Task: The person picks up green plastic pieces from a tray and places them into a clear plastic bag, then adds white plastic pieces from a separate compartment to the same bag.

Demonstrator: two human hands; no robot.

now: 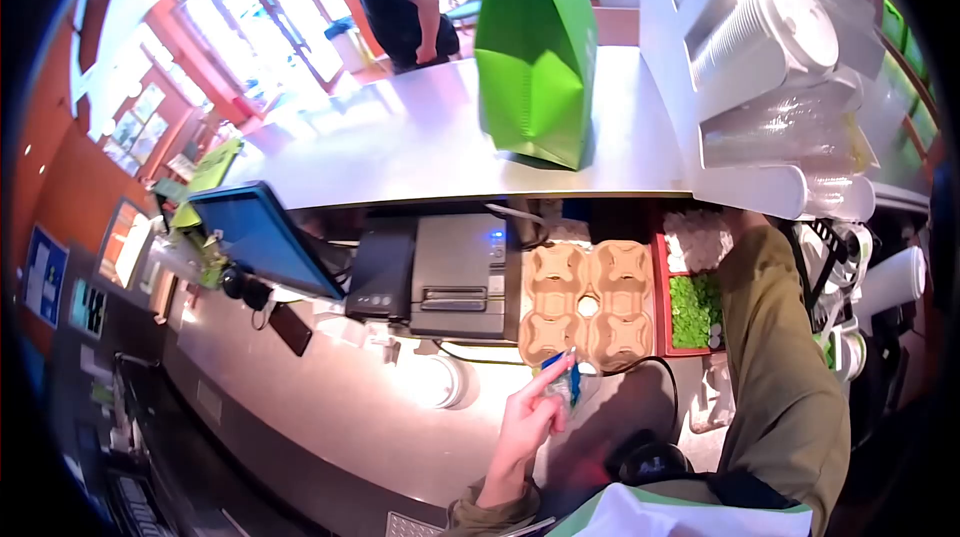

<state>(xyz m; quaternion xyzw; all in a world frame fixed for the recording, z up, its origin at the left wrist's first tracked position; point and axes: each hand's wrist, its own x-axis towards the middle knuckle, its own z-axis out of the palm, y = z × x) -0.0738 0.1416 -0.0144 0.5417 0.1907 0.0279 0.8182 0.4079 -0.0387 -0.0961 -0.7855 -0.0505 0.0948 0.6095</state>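
Observation:
My left hand [532, 421] is over the lower counter, its index finger stretched out and the other fingers curled. A small blue and clear packet [572, 383] shows against those fingers, just in front of the brown cardboard cup carrier [587, 305]. My right arm reaches forward on the right, beside a red divided box [660, 287]. White pieces [697, 239] fill its back compartment and green ones [693, 312] its front. Only a bit of my right hand [742, 221] shows at the back, under the upper counter's edge; its fingers are hidden.
A green paper bag [538, 87] stands on the upper counter [380, 142]. Left of the carrier are a receipt printer [460, 272] and a tilted screen [265, 237]. Stacked cups and lids [770, 47] crowd the right. A person in a dark shirt [400, 12] is beyond the counter.

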